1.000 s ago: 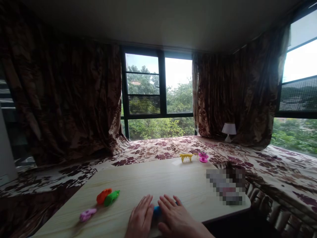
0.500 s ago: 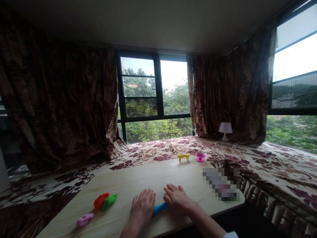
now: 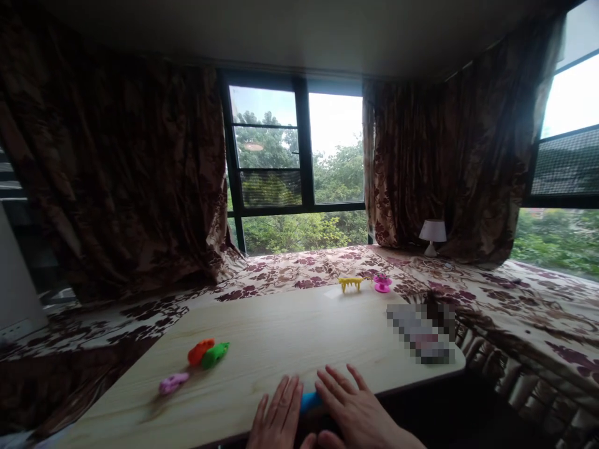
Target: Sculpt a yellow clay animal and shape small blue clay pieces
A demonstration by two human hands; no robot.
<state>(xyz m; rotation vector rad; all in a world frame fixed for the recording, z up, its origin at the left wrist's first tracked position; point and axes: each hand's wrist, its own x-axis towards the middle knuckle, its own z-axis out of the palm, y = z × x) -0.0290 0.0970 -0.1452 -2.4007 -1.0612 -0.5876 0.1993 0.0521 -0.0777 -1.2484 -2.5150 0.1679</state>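
Note:
My left hand (image 3: 277, 413) lies flat, palm down, near the front edge of the table, fingers stretched forward. Beside it, my right hand (image 3: 350, 402) is also palm down, its fingers somewhat spread. A blue roll of what looks like modelling clay (image 3: 309, 401) shows in the gap between the hands; its two ends are hidden beneath them. Neither hand is wrapped round it.
Orange (image 3: 200, 352), green (image 3: 216, 355) and lilac (image 3: 173, 383) clay pieces lie on the pale wooden table (image 3: 262, 324) at left. A yellow legged figure (image 3: 350, 284) and a pink piece (image 3: 382, 284) stand at the far edge. A blurred-out patch (image 3: 421, 333) covers something at right.
Both hands have slid back towards me over the blue clay, to the table's near edge. My view has tilted slightly down, so the table and room appear shifted.

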